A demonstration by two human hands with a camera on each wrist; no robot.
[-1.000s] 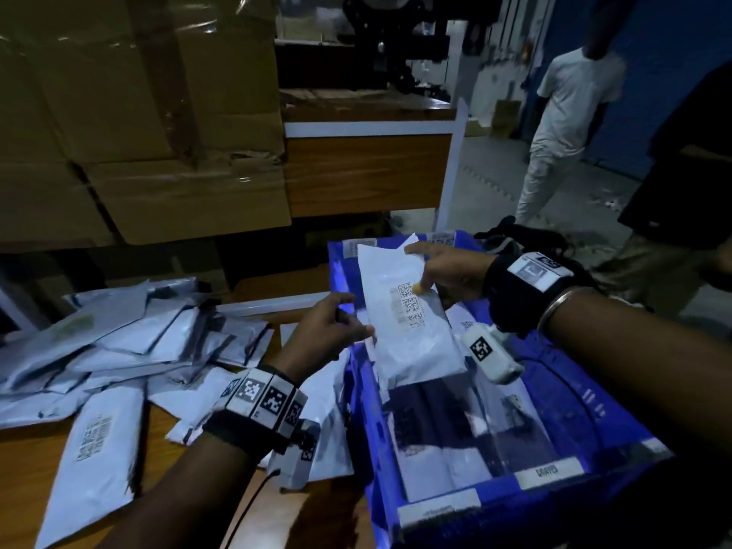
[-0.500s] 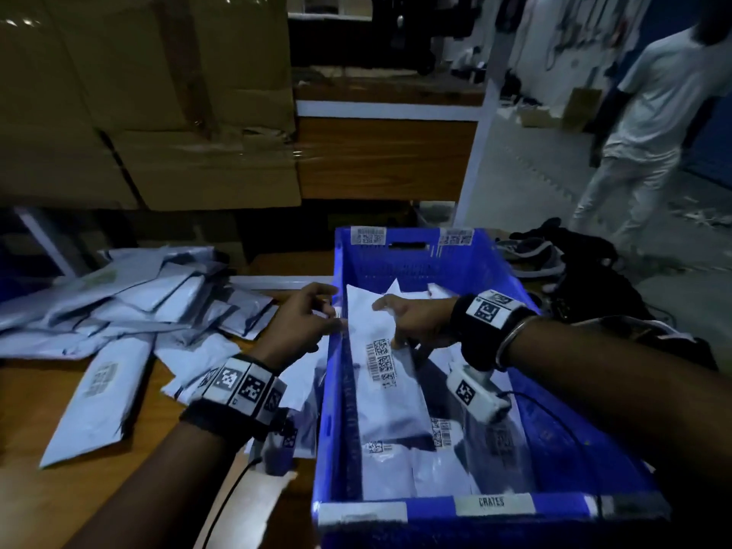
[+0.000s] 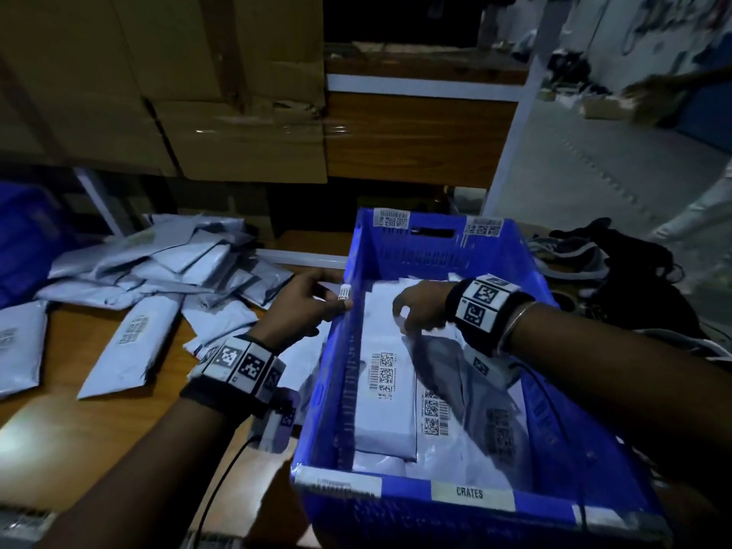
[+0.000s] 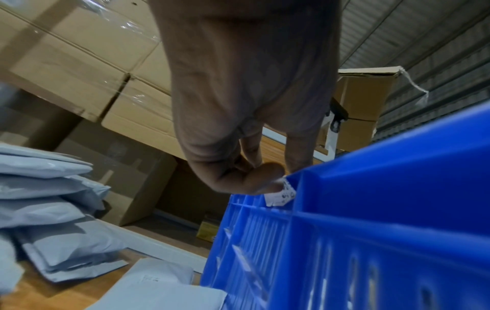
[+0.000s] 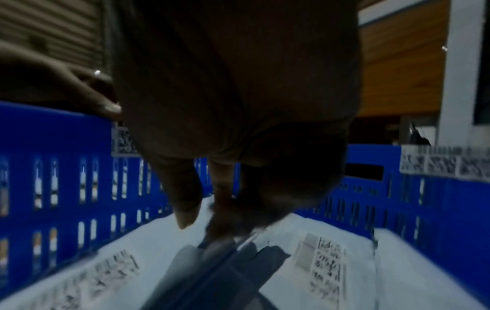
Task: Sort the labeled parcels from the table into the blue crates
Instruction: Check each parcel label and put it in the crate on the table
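Note:
A blue crate stands at the table's right end with several labeled parcels in it. A white parcel lies flat along its left wall. My right hand is inside the crate, fingers curled on the upper end of a grey parcel that lies slanted over the others. In the right wrist view the right hand's fingertips pinch the grey parcel. My left hand grips the crate's left rim by a small label, thumb on the crate. Loose parcels are heaped on the table.
Taped cardboard boxes and a wooden shelf stand behind the table. Another blue crate shows at the far left. Shoes and a dark bag lie right of the crate, and a person stands beyond them.
The white parcel held over the crate has gone down into it and lies flat. My right hand has left it for the grey parcel. My left hand has moved onto the crate's rim.

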